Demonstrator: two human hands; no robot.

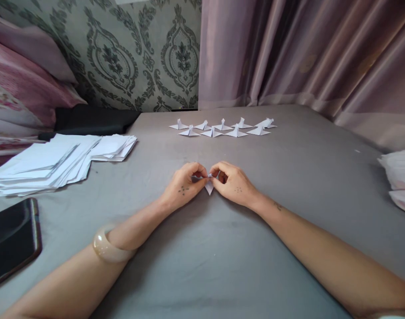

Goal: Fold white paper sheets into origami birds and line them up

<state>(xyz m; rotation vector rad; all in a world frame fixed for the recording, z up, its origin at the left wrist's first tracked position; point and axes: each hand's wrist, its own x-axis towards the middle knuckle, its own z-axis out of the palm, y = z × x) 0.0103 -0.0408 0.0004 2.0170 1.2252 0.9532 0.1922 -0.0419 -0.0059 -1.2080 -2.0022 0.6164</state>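
Observation:
Between my two hands is a small piece of folded white paper [209, 188], its pointed tip hanging down toward me. My left hand [185, 184], with a pale bangle [111, 246] on the forearm, pinches the paper's upper left side between thumb and fingers. From the other side my right hand [234, 182] pinches it the same way, the fingertips of both hands nearly meeting. The upper part of the paper is mostly covered by the fingers. Beyond the hands, several finished-looking folded paper figures [236, 131] with spread wings stand in two rows.
Stacks of white paper sheets [56, 161] lie at the left, in front of a black folded item [92, 119]. A phone [14, 239] rests at the near left. A white bundle [400, 179] sits at the right edge. Curtains [289, 53] hang behind the grey-covered surface [202, 270].

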